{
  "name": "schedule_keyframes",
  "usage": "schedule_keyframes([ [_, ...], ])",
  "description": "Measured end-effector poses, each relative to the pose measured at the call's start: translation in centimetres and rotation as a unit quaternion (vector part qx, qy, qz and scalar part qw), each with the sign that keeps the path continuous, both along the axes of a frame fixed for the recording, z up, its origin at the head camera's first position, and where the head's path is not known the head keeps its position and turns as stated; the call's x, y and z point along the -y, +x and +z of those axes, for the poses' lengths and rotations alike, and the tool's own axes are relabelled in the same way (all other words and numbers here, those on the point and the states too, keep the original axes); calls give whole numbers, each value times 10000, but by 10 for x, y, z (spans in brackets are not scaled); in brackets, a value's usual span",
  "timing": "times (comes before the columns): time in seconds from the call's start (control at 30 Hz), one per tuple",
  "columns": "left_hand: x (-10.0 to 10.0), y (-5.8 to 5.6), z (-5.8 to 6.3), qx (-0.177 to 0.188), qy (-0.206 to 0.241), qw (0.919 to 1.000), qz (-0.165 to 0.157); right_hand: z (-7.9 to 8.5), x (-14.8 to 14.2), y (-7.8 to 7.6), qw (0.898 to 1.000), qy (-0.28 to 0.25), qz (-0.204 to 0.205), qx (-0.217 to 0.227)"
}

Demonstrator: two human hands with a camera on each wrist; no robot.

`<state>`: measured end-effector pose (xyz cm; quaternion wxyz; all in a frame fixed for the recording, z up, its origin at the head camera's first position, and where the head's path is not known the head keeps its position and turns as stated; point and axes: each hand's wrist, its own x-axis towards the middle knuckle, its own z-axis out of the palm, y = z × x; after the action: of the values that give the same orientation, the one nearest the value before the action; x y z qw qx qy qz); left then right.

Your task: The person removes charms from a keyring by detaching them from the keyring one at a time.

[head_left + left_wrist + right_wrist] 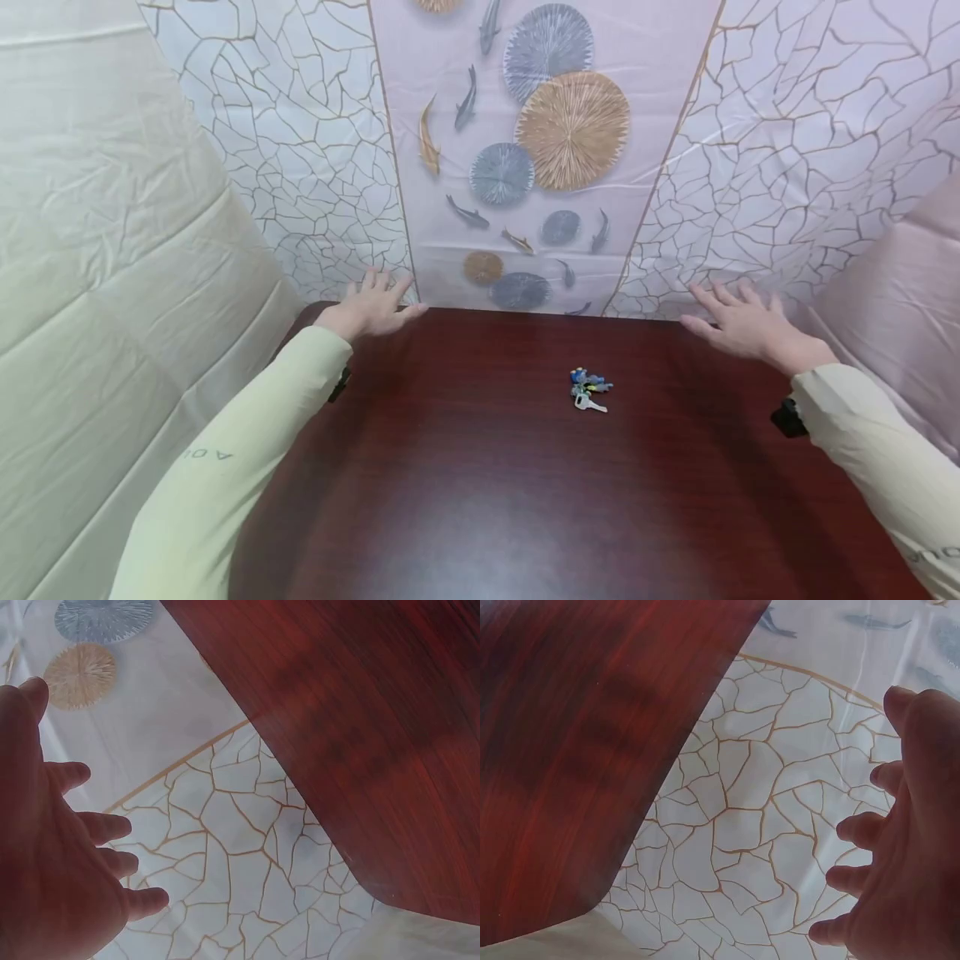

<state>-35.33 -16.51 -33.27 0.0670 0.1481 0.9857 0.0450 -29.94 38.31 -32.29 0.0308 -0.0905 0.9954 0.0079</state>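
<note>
A small bunch of keys (589, 403) with blue, grey and yellow trinkets (589, 380) lies right of centre on the dark red wooden table (450, 467). My left hand (371, 308) is held out over the table's far left corner, its fingers spread and nothing in them. On the other side my right hand (750, 325) hovers near the far right edge, fingers likewise spread, holding nothing. It is the nearer hand to the keys, though well apart from them. Both wrist views show extended fingers above the table's edge; the keys appear in neither.
Behind the table hangs a patterned cloth (517, 225) with fish, round discs and gold crackle lines. Plain pale fabric (150, 275) drapes along the left, and pinkish fabric (892, 325) along the right. A dark wrist device (789, 418) sits below the right sleeve.
</note>
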Motion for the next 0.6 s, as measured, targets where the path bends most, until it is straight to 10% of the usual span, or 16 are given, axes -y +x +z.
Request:
schedule_keyframes([
  [0.6,-18,-8,-16,-191,272,9993,-148,-17,15,-4,9991,-317,257,-150],
])
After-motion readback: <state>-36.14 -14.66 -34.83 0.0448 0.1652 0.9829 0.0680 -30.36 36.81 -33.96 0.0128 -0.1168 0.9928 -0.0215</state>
